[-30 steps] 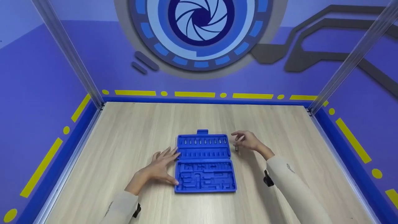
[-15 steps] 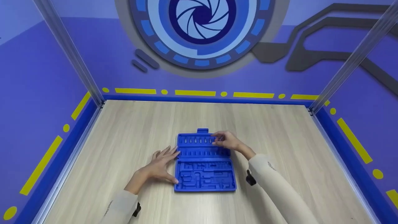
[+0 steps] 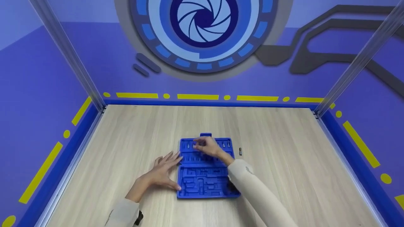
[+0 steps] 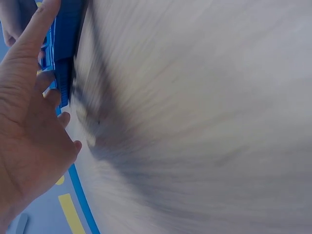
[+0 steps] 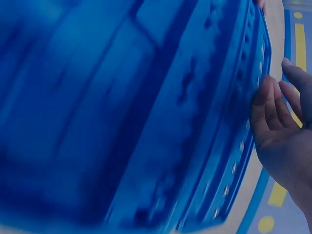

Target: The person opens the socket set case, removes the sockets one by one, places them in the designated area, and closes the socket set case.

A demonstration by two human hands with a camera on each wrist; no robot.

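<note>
A blue plastic socket-set case lies unfolded flat on the table, its moulded tray nearer me. Small silver bits stand in a row in the far half; my right hand covers the row's middle. My left hand has its fingers spread along the case's left side, thumb touching the near left corner. Above the bit row, my right hand has loosely bent fingers, its fingertips close to a bit near the row's left end. In the right wrist view, nothing shows between these fingers.
One loose metal bit stands or lies on the wooden table right of the case; which one I cannot tell. A latch tab juts from the case's far edge. Blue-purple panels wall the table at the back and sides.
My right hand has left the loose bit on the table at the right and moved leftward over the case's far row. My left hand has stayed at the case's left side.
</note>
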